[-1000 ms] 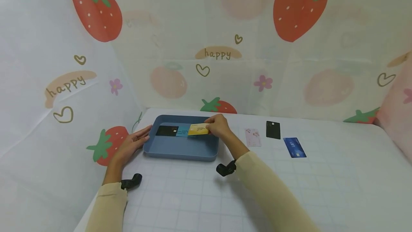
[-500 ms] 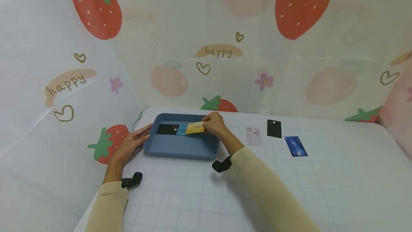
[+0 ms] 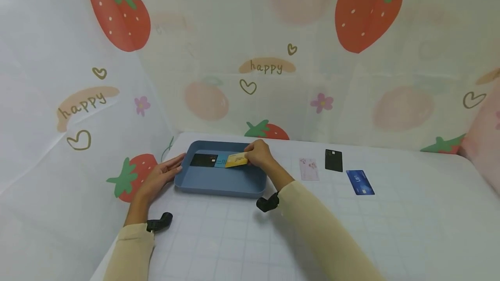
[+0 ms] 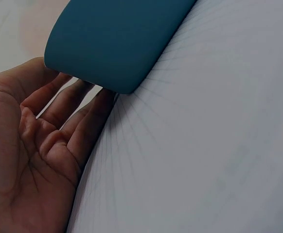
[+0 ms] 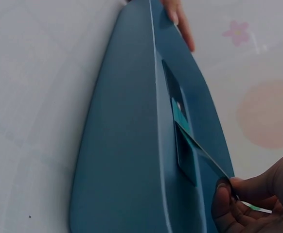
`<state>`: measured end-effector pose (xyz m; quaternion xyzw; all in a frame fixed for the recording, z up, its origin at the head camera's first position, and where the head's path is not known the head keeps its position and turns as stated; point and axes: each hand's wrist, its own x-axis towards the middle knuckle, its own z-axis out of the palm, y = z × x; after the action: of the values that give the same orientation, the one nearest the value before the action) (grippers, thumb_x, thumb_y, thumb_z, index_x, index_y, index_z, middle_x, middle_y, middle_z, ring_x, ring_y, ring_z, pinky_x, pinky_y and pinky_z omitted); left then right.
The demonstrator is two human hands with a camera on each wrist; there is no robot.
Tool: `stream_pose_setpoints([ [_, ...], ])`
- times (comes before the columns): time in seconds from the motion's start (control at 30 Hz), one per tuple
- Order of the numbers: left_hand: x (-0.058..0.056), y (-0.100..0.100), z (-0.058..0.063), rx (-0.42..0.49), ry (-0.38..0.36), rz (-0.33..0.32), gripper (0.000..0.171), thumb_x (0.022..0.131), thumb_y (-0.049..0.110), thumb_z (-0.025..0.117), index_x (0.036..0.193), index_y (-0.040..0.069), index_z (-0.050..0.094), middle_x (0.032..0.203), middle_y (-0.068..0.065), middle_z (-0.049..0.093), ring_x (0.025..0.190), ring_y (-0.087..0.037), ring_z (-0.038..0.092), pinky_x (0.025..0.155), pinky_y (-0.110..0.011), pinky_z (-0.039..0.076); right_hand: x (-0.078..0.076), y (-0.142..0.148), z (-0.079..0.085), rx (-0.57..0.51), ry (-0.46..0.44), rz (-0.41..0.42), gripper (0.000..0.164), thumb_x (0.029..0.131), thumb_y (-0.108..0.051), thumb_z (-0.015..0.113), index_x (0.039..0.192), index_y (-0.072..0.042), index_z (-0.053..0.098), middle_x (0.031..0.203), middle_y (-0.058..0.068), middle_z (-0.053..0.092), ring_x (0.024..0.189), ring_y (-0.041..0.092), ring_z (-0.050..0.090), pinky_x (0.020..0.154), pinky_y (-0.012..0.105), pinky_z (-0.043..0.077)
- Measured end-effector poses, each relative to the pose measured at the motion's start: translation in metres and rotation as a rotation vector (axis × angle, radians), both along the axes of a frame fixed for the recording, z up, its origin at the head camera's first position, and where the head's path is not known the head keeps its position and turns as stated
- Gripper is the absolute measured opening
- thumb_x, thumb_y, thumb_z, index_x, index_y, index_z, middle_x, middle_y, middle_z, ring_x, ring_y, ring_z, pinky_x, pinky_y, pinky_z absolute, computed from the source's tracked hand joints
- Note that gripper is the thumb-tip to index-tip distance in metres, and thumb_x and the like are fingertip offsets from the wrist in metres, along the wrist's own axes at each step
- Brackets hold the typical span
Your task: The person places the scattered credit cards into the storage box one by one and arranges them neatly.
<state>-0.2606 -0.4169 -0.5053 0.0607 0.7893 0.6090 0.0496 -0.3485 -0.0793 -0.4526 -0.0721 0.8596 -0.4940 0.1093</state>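
Note:
A yellow bank card (image 3: 236, 159) is pinched by its right end between thumb and fingers of my right hand (image 3: 258, 154), over the grey-blue tray (image 3: 218, 184). In the right wrist view the card slants, its held end raised and its far edge down at the light blue card (image 5: 180, 115). Inside the tray lies a black card (image 3: 203, 160), with the light blue card overlapping its right side, partly covered by the yellow one. My left hand (image 3: 159, 179) touches the tray's left end with fingers extended; the left wrist view shows the palm (image 4: 34, 160) beside the tray's corner.
On the white gridded table, right of the tray, lie a pale pink card (image 3: 309, 169), another black card (image 3: 333, 160) and a dark blue card (image 3: 360, 182). A strawberry-print sheet (image 3: 269, 103) rises behind the table and along its left side.
My right hand has moved a little left with the yellow card, which now covers more of the light blue card and is tilted. The left hand stays at the tray's end.

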Motion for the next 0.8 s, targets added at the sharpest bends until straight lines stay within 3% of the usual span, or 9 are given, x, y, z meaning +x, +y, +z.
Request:
stream_pose_setpoints([
  [0.23,0.0001,-0.0007,-0.0007,-0.001,-0.002,0.006,0.057,0.105,0.025,0.058,0.158,0.014,0.038,0.162,-0.007,0.036,0.15,-0.025,0.031,0.101,-0.012,0.041,0.0022,-0.0005,0.0018,0.018,-0.011,-0.005,0.023,0.094,0.002,0.065,0.115,0.007,0.072,0.117,0.024,0.068,0.076,0.022,0.067,0.06,0.023,0.056],
  [0.8,0.0004,-0.0011,-0.0011,-0.001,-0.006,-0.003,0.058,0.105,0.026,0.058,0.158,0.016,0.037,0.163,-0.005,0.035,0.151,-0.022,0.029,0.102,-0.011,0.04,0.0039,0.0011,0.0064,0.186,0.022,0.023,0.027,0.093,-0.003,0.063,0.117,0.009,0.068,0.106,0.021,0.069,0.058,0.014,0.061,0.048,0.017,0.048],
])
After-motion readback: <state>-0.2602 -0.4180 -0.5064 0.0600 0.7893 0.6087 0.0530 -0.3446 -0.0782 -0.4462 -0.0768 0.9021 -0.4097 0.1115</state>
